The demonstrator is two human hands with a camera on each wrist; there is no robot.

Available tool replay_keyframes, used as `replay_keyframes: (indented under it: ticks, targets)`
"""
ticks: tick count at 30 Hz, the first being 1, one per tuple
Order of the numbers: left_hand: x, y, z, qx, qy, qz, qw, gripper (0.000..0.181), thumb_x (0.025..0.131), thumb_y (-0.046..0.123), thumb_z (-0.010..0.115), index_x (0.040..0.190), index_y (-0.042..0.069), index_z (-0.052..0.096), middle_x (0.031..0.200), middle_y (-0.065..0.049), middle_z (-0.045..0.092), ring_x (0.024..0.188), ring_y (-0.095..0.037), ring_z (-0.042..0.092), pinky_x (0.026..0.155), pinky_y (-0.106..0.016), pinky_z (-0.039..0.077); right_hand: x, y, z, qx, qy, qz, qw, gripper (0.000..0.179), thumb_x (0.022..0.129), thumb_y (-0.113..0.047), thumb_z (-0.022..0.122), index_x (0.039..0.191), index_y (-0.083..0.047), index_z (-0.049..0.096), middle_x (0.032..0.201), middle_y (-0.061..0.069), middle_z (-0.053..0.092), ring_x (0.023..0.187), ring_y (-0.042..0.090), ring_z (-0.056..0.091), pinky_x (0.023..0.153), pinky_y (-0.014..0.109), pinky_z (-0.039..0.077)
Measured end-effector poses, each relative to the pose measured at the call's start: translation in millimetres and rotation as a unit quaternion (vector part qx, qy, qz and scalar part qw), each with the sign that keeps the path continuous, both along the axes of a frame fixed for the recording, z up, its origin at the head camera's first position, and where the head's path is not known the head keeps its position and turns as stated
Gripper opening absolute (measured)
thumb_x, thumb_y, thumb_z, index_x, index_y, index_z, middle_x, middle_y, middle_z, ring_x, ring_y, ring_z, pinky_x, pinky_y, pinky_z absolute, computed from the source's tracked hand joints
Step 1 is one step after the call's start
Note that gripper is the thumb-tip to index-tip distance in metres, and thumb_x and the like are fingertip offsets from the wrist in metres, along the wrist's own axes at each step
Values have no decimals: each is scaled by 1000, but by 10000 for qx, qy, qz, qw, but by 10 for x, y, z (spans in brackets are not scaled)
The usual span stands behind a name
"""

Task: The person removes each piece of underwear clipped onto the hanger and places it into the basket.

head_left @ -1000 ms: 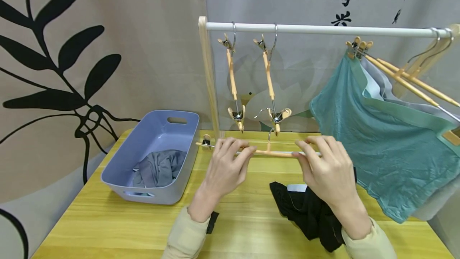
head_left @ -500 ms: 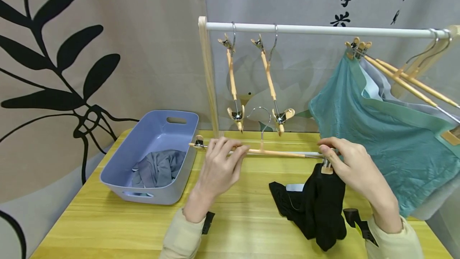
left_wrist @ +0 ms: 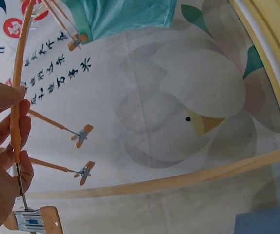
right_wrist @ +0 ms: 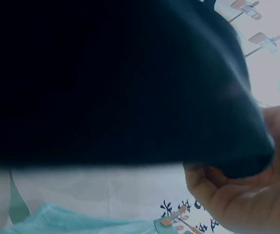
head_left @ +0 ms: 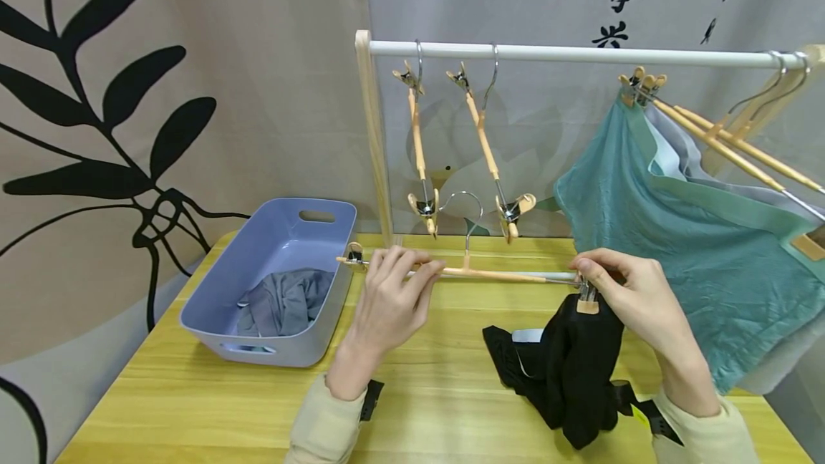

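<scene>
while the left hand [head_left: 394, 299] pinches the slim tan hanger [head_left: 499, 275] and the right hand [head_left: 638, 306] its metal-and-tan clip [head_left: 587, 305], the black cloth garment [head_left: 573, 374] hanging below seems light and limp, best held by its top edge.

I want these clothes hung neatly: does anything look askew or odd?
Yes: the black garment sits lopsided. Only the right clip of the hanger appears to hold it, while the left clip grips nothing, leaving it bunched at one end.
</scene>
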State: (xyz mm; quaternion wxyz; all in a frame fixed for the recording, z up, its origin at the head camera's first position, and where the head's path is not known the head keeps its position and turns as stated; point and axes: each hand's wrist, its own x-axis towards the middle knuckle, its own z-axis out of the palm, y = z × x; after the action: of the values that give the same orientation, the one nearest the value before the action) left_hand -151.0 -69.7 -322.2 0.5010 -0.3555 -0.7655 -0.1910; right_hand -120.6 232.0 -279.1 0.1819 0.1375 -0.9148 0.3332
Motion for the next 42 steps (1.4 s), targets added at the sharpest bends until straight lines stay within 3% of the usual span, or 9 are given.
replay_keyframes:
  ticks: [6,9,27,37,42]
  targets:
    - [-2,3,0,10,-49,-21,10000,8,84,8,64,90,10,69,88,-5,65,78,-19,55,70,-32,41,-1,4,-2,-249,65,-164,9995,18,93,-19,60,99,-8,73,82,-31,62,70,-10,55,58,13,42]
    - [-3,3,-2,13,-57,-29,10000,7,86,9,63,90,10,69,88,-5,65,78,-19,55,70,-32,41,4,-3,8,-295,162,-193,9992,17,93,-19,61,97,-9,73,81,-38,57,70,-11,55,57,13,42]
    - [-1,19,2,42,-27,-25,10000,9,86,10,63,91,9,70,87,-4,65,76,-19,55,69,-31,41,6,-46,14,-431,556,-329,9970,14,89,-16,65,94,-6,74,78,-42,56,67,-15,55,54,12,41]
    - [2,16,0,75,-78,-56,9999,9,84,8,64,91,9,69,87,-4,65,77,-19,56,69,-31,41,3,-60,5,-490,790,-285,9953,12,88,-12,67,91,-3,75,83,-45,53,74,-18,54,63,6,42]
    - [4,14,0,49,-77,-30,10000,8,84,8,64,91,9,69,86,-4,65,77,-19,56,69,-30,42,8,-57,3,-521,895,-279,9942,13,86,-13,68,90,-3,75,82,-36,61,70,-14,53,60,8,40]
